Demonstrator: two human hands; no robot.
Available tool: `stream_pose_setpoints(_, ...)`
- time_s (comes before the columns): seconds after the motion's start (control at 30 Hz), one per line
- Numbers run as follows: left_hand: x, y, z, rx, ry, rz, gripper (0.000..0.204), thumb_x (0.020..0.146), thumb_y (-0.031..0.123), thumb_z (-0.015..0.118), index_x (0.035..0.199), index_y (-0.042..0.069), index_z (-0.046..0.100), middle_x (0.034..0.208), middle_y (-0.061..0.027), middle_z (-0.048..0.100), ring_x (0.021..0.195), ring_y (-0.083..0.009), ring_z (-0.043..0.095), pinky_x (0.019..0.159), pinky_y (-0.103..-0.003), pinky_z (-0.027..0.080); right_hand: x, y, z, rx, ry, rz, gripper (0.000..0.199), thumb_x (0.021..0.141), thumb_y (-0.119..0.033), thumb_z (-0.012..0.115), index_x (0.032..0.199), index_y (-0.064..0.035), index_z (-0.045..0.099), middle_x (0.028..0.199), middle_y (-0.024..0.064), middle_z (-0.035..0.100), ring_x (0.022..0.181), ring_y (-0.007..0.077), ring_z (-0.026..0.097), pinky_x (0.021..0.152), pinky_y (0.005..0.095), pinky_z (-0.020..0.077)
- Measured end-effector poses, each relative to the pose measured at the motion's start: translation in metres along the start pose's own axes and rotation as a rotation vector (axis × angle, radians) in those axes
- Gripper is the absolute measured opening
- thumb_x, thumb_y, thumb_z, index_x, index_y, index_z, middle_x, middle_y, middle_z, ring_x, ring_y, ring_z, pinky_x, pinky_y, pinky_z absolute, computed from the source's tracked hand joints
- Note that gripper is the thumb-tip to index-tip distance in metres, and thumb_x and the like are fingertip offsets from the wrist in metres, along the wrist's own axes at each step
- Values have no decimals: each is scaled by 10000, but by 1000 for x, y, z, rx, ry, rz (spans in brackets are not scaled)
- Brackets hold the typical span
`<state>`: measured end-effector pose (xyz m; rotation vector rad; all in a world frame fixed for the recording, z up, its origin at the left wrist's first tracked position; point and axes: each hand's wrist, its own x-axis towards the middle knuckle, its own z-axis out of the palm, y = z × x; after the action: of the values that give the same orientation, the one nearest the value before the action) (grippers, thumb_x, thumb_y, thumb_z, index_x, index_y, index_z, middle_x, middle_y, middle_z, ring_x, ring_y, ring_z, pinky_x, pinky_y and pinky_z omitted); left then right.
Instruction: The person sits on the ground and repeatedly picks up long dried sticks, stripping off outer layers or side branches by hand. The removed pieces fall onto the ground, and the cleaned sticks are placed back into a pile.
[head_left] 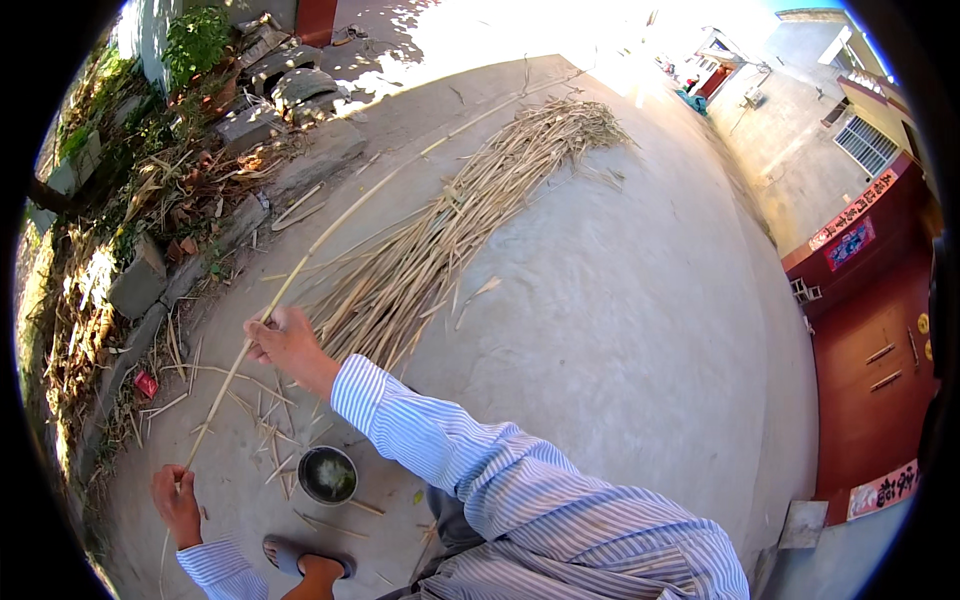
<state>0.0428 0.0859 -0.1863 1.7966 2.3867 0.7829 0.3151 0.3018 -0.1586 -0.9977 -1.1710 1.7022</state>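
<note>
A long, thin, pale plant stalk [320,240] runs from the lower left up toward the far end of the concrete. My right hand [287,345] is closed around it partway along, its arm reaching across in a striped sleeve. Lower down, my left hand [177,500] pinches the same stalk near its thinner end. Just beyond my right hand lies a big heap of dry stalks [470,220], spread lengthwise over the ground. Between my hands and my sandalled foot stands a round pot [327,475] with dark liquid and something pale in it.
Broken stalk pieces [270,440] litter the ground near the pot. Along the left, a stone kerb [225,245] borders dry leaves, rubble and blocks. A small red packet [145,383] lies by the kerb. To the right stand a wall and a dark red door [870,400].
</note>
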Motion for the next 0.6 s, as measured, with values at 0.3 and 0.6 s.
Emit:
stream_pose_setpoints(0.3,24,63,46,-698,-129,-217,119,872,135,669,864,26,620,777,29,613,715,-56,531,658,-205,418,-21,11,20,-10,-106,-50,250,904,-197,609,995,32,571,825,86,636,675,140,658,572,254,534)
stream_pose_setpoints(0.6,31,23,16,-1016,133,-356,176,873,231,691,882,67,626,820,-16,653,725,-35,489,707,-196,377,-17,-18,-4,-60,-150,-7,266,927,-179,585,1051,56,566,928,142,652,799,194,669,692,270,549)
